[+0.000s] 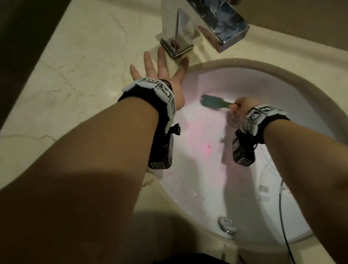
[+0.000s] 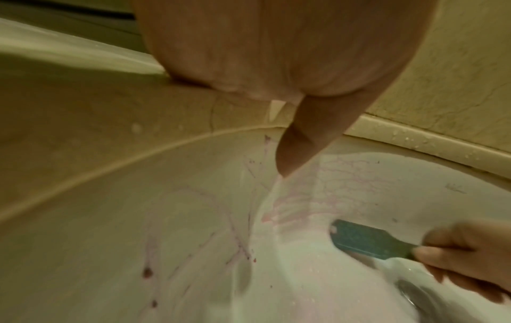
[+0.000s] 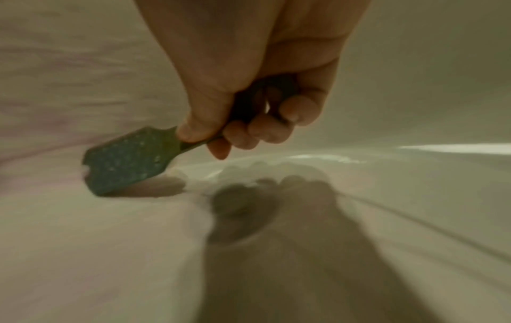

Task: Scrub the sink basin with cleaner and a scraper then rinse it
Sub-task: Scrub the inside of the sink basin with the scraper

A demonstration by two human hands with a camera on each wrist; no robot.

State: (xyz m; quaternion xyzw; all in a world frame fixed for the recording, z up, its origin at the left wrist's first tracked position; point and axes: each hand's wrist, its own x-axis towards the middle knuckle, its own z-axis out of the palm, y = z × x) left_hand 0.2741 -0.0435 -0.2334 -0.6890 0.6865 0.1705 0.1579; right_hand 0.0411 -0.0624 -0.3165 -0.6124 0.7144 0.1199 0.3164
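The right hand (image 1: 242,105) grips a teal, speckled scraper (image 1: 212,102), its flat blade against the pink-streaked white sink basin (image 1: 201,150) at frame centre. The left hand (image 1: 160,70) rests flat, fingers spread, on the surface (image 1: 77,72).

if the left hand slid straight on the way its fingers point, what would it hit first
Probably the base of the faucet: the left hand lies flat on the countertop, fingers aimed just short of it, though depth is unclear.

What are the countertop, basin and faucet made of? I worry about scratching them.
Countertop: looks like polished beige marble or similar stone, with dark veins. Basin: glossy white, likely glazed ceramic, reflecting light. Faucet: mirror-bright, probably chromed metal. Scraper: dull green, speckled; material unclear.
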